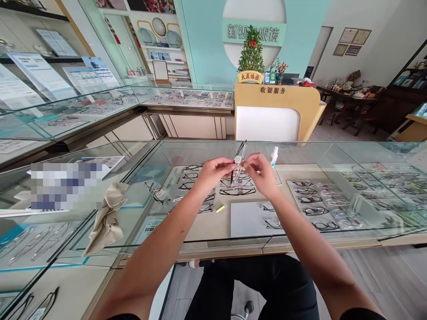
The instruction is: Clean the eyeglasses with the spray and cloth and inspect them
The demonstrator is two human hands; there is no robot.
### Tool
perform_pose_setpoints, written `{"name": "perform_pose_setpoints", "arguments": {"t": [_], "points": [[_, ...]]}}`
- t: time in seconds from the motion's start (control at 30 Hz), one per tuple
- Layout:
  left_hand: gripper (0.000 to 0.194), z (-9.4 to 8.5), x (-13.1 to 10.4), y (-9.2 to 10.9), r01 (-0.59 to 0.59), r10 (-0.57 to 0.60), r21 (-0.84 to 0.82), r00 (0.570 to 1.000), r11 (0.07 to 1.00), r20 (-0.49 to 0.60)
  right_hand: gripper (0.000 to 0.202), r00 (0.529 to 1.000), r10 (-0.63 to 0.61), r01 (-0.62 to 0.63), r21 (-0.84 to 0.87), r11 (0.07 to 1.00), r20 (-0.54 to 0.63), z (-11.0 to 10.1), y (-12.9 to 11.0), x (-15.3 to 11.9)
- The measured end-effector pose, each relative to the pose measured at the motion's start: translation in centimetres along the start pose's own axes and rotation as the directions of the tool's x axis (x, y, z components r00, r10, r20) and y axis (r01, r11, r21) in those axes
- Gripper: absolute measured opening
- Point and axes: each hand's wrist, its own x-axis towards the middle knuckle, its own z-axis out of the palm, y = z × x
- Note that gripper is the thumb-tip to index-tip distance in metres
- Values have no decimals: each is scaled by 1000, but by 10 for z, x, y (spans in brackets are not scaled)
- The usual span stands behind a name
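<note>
I hold a pair of eyeglasses on edge above the glass counter top, with dark and clear parts and a small white tag on it. My left hand is closed in a pinch on its left side. From the other side, the fingers of my right hand pinch the same pair near the tag. Exact finger contact is too small to make out. Beneath my hands, under the glass, lie rows of eyeglasses, among them a dark-rimmed pair.
A white spray bottle stands beyond my right hand. To the left, a crumpled beige cloth lies on the glass near papers. A small yellow strip shows below my hands. Across the aisle stands a cashier desk.
</note>
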Motion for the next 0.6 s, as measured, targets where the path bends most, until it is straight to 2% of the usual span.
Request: {"name": "perform_pose_setpoints", "arguments": {"t": [0.1, 0.17, 0.23, 0.43, 0.6], "points": [[69, 9, -1, -1, -31, 31, -3, 999, 1000, -29, 48, 980, 201, -192, 287, 938, 0, 1, 10, 5], [72, 15, -3, -2, -41, 41, -17, 998, 999, -37, 50, 953, 301, -292, 390, 874, 39, -1, 14, 9], [74, 19, -4, -3, -54, 53, -26, 998, 998, -41, 48, 933, 356, -340, 466, 817, 56, -4, 14, 11], [66, 22, -5, -8, -77, 77, 11, 997, 997, -31, 39, 910, 382, -405, 531, 744, 159, -8, 17, 12], [63, 22, -4, -12, -54, 54, 13, 999, 998, 3, 38, 910, 373, -404, 577, 709, 180, -6, 20, 10]]}}
